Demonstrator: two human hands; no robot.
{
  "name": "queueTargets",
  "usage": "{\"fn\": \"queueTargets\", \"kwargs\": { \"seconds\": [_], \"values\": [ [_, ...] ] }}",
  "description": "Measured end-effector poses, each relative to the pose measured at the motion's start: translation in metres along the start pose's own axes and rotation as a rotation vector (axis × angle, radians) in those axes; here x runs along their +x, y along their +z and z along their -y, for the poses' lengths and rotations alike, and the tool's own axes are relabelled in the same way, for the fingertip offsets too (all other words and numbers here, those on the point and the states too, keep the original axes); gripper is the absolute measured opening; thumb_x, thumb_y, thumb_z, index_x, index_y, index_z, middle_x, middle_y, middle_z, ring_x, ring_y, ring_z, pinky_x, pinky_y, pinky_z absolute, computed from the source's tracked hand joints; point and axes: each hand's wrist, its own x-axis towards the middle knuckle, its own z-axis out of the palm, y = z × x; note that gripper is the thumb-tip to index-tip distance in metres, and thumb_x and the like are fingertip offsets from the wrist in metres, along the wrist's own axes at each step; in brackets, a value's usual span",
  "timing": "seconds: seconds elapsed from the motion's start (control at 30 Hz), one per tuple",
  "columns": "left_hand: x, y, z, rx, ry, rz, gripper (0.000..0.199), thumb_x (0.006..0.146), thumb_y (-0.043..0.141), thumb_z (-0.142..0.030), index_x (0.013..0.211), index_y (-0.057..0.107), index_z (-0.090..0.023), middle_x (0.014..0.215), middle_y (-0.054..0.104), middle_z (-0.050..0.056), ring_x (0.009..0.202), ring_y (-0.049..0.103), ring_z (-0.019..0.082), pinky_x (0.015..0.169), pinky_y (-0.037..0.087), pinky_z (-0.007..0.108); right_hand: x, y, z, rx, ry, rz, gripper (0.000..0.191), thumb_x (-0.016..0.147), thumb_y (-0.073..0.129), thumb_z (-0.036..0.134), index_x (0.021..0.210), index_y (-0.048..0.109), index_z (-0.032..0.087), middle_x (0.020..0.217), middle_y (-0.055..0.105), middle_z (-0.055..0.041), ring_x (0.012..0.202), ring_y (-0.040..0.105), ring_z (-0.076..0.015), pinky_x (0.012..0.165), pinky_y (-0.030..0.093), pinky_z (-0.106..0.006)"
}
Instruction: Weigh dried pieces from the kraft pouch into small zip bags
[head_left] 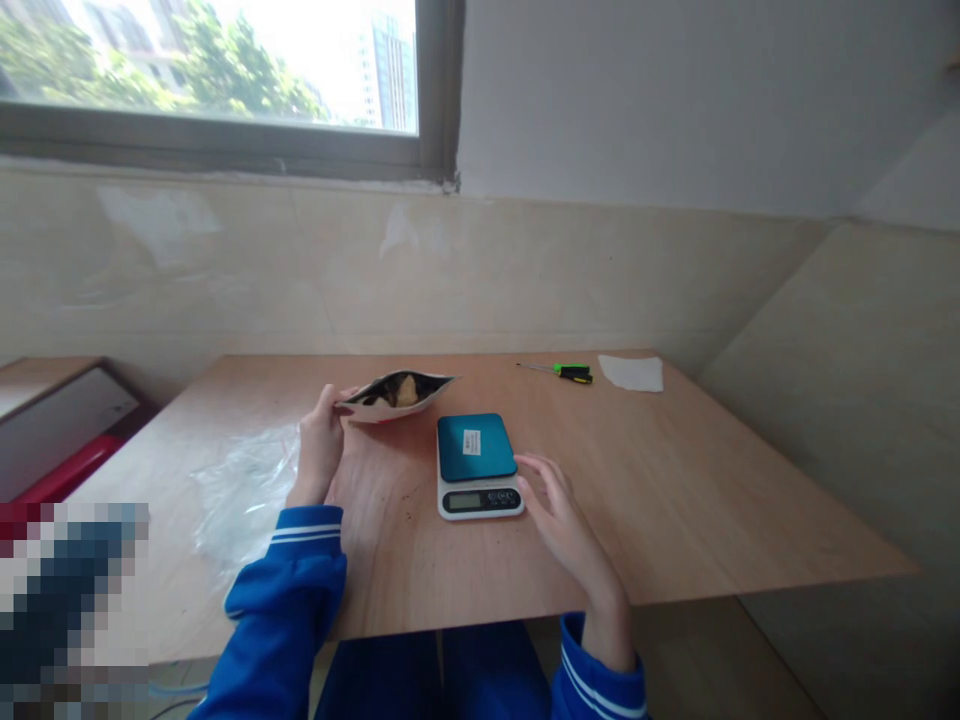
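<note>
So there's someone sitting at a plywood counter (675,480), and their left hand (321,445) has a small foil pouch (397,393) up near the far middle of the frame. The pouch is open, with a dark inside and something tan showing in the mouth. The fingers (330,402) of that hand are curled closed around the pouch's left end, so it sticks out sideways from the hand, its long axis running roughly left to right and tilting up a bit toward the right tip. The right hand (559,510) is the farther one from the pouch, over at the lower right of center. Its fingers (534,470) are loosely spread, holding nothing, just beside the right edge of a digital kitchen scale (476,465) with a teal top. That scale sits just right of the pouch and nearer the person. A crumpled clear plastic bag (244,490) lies left of the left wrist, and up at the far edge there's a green-handled screwdriver (562,372) next to a white sheet of paper (631,373).
</note>
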Motion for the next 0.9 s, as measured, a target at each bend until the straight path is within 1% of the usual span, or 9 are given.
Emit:
{"fn": "queueTargets", "kwargs": {
  "seconds": [0.1,0.17,0.27,0.4,0.5,0.6,0.7,0.77,0.9],
  "values": [
    [-0.004,-0.007,0.008,-0.027,0.007,0.049,0.014,0.080,0.046,-0.033,0.083,0.053,-0.021,0.111,0.071,0.010,0.101,0.067,0.024,0.082,0.050,0.033,0.001,0.001,-0.003,0.005,0.013,0.012,0.032,0.094,0.043,0.046,0.120,0.054,0.031,0.130,0.051,-0.0061,0.129,0.043,-0.0248,0.109,0.038,-0.050],
    [-0.008,-0.010,0.012,-0.002,-0.005,0.071,0.018,0.078,0.048,-0.036,0.087,0.053,-0.021,0.117,0.069,0.012,0.105,0.065,0.026,0.085,0.050,0.035,0.002,0.002,-0.005,0.008,0.025,0.022,0.033,0.094,0.043,0.047,0.120,0.053,0.030,0.131,0.051,-0.0062,0.129,0.043,-0.0248,0.109,0.037,-0.051],
    [-0.011,-0.008,0.016,0.074,-0.003,0.087,0.021,0.079,0.046,-0.035,0.093,0.054,-0.021,0.120,0.067,0.012,0.107,0.064,0.026,0.085,0.049,0.035,0.004,0.004,-0.006,0.004,0.031,0.027,0.033,0.093,0.043,0.047,0.120,0.053,0.030,0.130,0.051,-0.0065,0.129,0.043,-0.0247,0.109,0.037,-0.051],
    [-0.009,0.003,0.022,0.181,0.027,0.133,0.021,0.081,0.044,-0.024,0.098,0.055,-0.023,0.120,0.068,0.010,0.106,0.065,0.024,0.082,0.048,0.032,0.004,0.005,-0.007,-0.004,0.035,0.035,0.033,0.093,0.042,0.047,0.119,0.054,0.030,0.130,0.051,-0.0064,0.129,0.043,-0.0250,0.109,0.038,-0.051],
    [-0.005,0.009,0.029,0.257,0.019,0.123,0.023,0.080,0.047,-0.018,0.099,0.058,-0.025,0.116,0.070,0.008,0.101,0.066,0.024,0.088,0.043,0.035,0.003,0.003,-0.007,-0.002,0.035,0.031,0.032,0.094,0.042,0.047,0.118,0.054,0.030,0.130,0.051,-0.0063,0.129,0.042,-0.0252,0.108,0.038,-0.051],
    [-0.004,0.007,0.035,0.315,0.015,0.115,0.023,0.081,0.049,-0.017,0.100,0.059,-0.026,0.113,0.071,0.007,0.099,0.065,0.024,0.093,0.037,0.038,0.001,0.002,-0.010,-0.009,0.036,0.028,0.032,0.094,0.042,0.046,0.118,0.055,0.030,0.129,0.052,-0.0063,0.128,0.043,-0.0254,0.108,0.039,-0.050],
    [-0.008,0.002,0.037,0.384,0.040,0.162,0.026,0.083,0.051,-0.018,0.108,0.055,-0.025,0.122,0.067,0.007,0.110,0.060,0.023,0.096,0.033,0.037,0.001,0.002,-0.015,-0.069,0.075,0.003,0.035,0.093,0.041,0.045,0.121,0.052,0.028,0.127,0.052,-0.0082,0.128,0.043,-0.0272,0.109,0.036,-0.052],
    [-0.010,0.000,0.039,0.457,0.049,0.201,0.025,0.087,0.048,-0.019,0.111,0.053,-0.024,0.128,0.064,0.006,0.117,0.057,0.020,0.097,0.031,0.036,0.002,0.003,-0.018,-0.138,0.121,-0.008,0.037,0.091,0.041,0.043,0.122,0.051,0.025,0.126,0.053,-0.0105,0.129,0.042,-0.0297,0.110,0.034,-0.054],
    [-0.006,-0.004,0.046,0.528,0.026,0.222,0.019,0.093,0.040,-0.021,0.103,0.056,-0.025,0.122,0.068,0.004,0.116,0.058,0.020,0.098,0.030,0.037,0.004,0.008,-0.027,-0.242,0.163,0.004,0.042,0.088,0.041,0.040,0.124,0.049,0.019,0.129,0.051,-0.0146,0.128,0.042,-0.0325,0.109,0.033,-0.054]
  ]
}}
